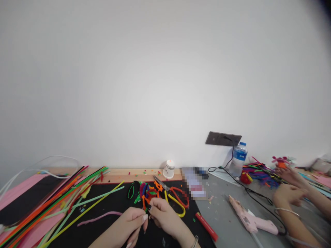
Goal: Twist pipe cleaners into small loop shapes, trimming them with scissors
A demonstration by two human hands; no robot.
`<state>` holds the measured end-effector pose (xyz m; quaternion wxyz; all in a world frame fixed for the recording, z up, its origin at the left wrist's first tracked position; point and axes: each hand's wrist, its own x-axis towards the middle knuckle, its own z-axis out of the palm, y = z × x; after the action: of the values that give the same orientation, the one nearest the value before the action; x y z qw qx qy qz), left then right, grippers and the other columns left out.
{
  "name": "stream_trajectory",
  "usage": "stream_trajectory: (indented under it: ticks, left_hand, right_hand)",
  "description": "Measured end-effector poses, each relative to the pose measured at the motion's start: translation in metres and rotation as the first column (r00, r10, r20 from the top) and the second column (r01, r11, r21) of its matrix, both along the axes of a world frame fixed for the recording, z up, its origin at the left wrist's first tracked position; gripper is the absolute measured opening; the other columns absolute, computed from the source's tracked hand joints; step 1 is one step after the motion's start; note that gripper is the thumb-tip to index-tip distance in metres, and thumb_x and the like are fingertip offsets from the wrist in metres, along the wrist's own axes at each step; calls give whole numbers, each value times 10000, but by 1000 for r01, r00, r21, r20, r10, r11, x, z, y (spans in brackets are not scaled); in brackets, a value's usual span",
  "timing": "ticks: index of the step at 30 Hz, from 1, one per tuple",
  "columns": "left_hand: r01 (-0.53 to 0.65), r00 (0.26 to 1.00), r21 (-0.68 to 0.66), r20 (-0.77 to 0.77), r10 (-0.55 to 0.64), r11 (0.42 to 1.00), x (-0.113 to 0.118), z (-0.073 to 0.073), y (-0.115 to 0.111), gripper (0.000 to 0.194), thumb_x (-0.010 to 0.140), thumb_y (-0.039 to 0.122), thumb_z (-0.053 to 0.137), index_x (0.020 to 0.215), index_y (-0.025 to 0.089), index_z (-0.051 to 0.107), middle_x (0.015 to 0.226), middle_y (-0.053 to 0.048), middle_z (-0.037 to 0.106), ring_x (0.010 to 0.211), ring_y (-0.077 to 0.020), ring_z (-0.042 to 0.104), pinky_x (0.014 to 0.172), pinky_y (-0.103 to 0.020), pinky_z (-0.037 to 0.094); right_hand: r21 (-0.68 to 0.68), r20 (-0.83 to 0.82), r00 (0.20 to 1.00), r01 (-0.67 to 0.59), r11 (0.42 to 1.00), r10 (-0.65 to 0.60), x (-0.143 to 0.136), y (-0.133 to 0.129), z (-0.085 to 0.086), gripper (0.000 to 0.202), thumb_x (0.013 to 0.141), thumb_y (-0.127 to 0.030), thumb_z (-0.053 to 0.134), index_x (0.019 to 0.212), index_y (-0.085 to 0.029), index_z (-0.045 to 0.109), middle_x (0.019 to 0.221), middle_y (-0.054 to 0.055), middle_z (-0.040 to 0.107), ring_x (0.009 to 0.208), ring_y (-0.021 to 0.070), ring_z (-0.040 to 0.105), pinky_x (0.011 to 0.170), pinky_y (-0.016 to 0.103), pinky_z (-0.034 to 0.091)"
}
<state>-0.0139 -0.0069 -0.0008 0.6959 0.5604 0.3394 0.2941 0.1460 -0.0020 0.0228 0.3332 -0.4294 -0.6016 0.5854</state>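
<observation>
My left hand (pixel 131 222) and my right hand (pixel 165 216) meet low in the middle, fingertips pinched together. Between them is an orange pipe cleaner (pixel 144 204); its lower end is hidden by my fingers. Just beyond lies a tangle of bent pipe cleaners (pixel 148 191) in purple, blue, red and orange. A green pipe cleaner loop (pixel 132 191) sits left of it. One light purple pipe cleaner (pixel 100 217) runs up to my left hand and disappears behind it. Scissors (pixel 165 186) with red and yellow handles rest beyond my right hand.
Long pipe cleaners (pixel 74 193) pile up at left. A white cup (pixel 169 169) stands by the wall. Rightward are a blurred-out flat object (pixel 194 184), a red tube (pixel 207 226), a pink glue gun (pixel 252 217) with its cord, a water bottle (pixel 238 160) and another person's hands (pixel 291 194).
</observation>
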Motion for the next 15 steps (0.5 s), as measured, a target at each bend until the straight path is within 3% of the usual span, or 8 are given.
stream_trajectory:
  ticks: [10,15]
  left_hand:
    - [24,999,-14,-24,-24,1000,-1,-2,0,405,724,554,484,603,168,509,229,121,330,189,-43,254,243,-146,261]
    - [3,1000,0,-11,-3,1000,-1,-3,1,401,748,542,476,611,166,513,235,123,326,190,-46,266,243,-144,255]
  right_hand:
    - [126,178,984,-38,991,15,5,-2,8,153,789,-174,450,644,-173,400,581,-61,404,468,51,327,443,178,225]
    - [106,123,992,18,994,-31,-1,-4,7,179,810,-218,440,650,-186,368,554,-71,367,454,57,301,449,193,221]
